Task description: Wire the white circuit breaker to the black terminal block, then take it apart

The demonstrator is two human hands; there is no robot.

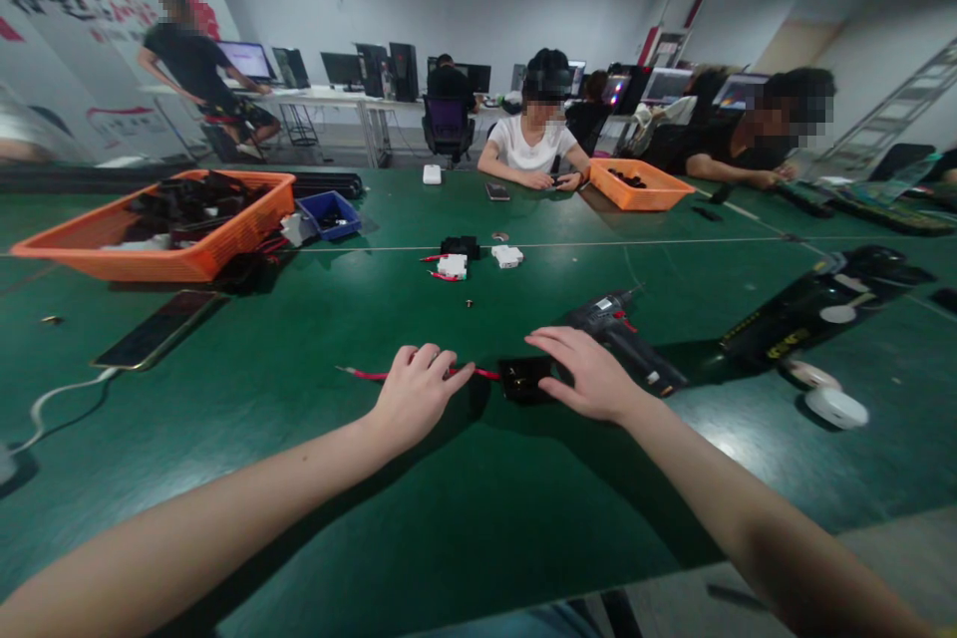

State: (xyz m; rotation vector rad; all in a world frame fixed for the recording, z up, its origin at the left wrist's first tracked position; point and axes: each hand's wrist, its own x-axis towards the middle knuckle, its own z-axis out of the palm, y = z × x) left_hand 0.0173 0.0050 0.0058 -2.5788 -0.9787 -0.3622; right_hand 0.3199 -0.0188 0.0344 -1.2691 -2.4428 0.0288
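My left hand (pixel 417 391) is closed, thumb and fingers pinching a red wire (pixel 488 374); its bare end sticks out to the left. At its other end, the wire runs to a small black plastic housing (pixel 521 380) with brass-coloured metal inside, lying on the green table. My right hand (pixel 590 374) grips the right side of that housing between thumb and fingers, covering part of it. Just beyond my right hand lies a black cordless screwdriver (pixel 628 344). Farther off are white plastic blocks (pixel 453 266), one with red wires, and a small screw (pixel 469 303).
On the left stand an orange basket (pixel 224 259) of black parts, a small blue bin (pixel 329 216) and a phone (pixel 160 331) on a cable. A black bottle-like cylinder (pixel 793 314) lies right. Across the table, a person in white (pixel 534 140) sits beside another orange basket (pixel 643 187).
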